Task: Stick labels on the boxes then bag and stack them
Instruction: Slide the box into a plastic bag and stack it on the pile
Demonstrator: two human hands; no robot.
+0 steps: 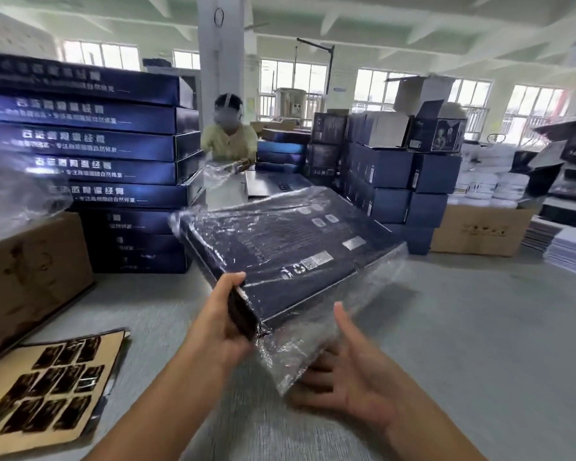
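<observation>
The left hand (223, 324) grips the near corner of the dark blue box (280, 257), thumb on top and fingers partly hidden beneath. The right hand (356, 377) is spread open, its fingertips blurred behind the loose end of the clear bag (316, 347). The bagged box tilts at centre frame. The label sheet (47, 394) at lower left is cut off.

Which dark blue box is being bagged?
From the tall stack of dark blue flat boxes on the left, look right, mid-table. The left hand grips one such box by its corner; only it is tilted, hand-held, inside a loose clear plastic bag.
</observation>
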